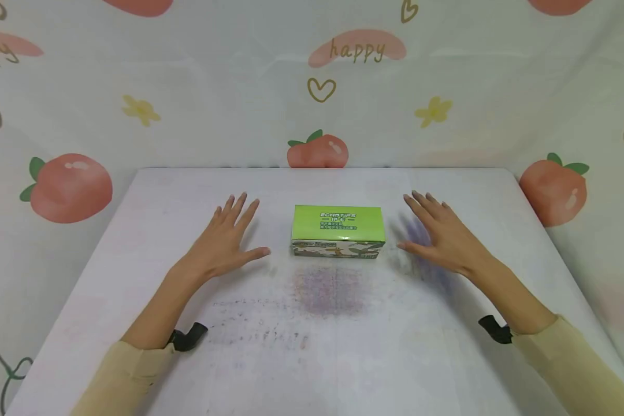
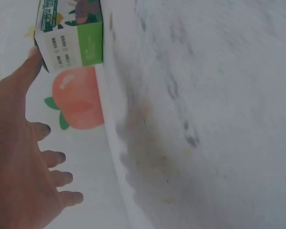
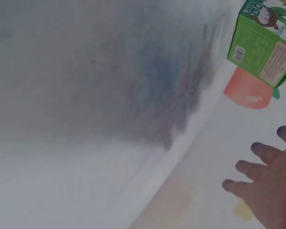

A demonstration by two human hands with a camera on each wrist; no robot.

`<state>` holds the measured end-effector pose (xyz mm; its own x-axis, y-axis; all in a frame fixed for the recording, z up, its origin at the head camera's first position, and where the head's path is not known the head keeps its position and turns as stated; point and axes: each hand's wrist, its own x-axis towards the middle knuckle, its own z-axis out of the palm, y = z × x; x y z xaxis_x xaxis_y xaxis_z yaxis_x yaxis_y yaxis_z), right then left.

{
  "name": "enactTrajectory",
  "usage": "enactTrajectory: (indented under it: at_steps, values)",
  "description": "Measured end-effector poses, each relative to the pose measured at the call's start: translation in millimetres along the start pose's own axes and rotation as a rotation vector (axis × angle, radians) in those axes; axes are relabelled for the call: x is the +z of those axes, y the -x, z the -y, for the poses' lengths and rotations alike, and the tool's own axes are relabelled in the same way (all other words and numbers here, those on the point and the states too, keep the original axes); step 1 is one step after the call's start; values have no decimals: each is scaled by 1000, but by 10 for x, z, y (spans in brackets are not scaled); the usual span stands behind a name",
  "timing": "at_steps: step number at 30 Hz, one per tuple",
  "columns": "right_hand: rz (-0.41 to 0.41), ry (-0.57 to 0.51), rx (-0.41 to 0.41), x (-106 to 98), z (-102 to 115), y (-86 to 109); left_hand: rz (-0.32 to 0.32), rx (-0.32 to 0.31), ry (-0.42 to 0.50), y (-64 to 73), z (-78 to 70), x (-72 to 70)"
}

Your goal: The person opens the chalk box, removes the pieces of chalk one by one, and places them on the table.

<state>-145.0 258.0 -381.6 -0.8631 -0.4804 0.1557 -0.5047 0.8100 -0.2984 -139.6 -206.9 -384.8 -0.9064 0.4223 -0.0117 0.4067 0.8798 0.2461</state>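
Observation:
A small rectangular box (image 1: 338, 223) with a bright green lid and patterned sides lies on the white table, between the two hands. To its left is my left hand (image 1: 226, 241), fingers spread and thumb pointing toward the box, with a gap between. On the other side my right hand (image 1: 442, 236) also has its fingers extended, thumb toward the box and apart from it. Neither hand holds anything. In the left wrist view the box (image 2: 69, 36) shows a white and green end; the right wrist view shows the box's (image 3: 262, 45) green end with a barcode label.
The white tabletop (image 1: 343, 358) has a purplish stain in front of the box and dark specks to the left. Behind it hangs a pale cloth (image 1: 229, 86) printed with peaches, hearts and flowers. Black straps show at both beige sleeves (image 1: 127, 375).

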Motion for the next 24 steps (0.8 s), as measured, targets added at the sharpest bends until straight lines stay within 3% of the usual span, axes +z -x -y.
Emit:
enactTrajectory:
  at_steps: [6, 24]
  values:
    - [11, -43, -61, 25, 72, -78, 3, 49, 98, -99, -48, 14]
    - [59, -179, -112, 35, 297, -367, 41, 128, 341, -416, -259, 90]
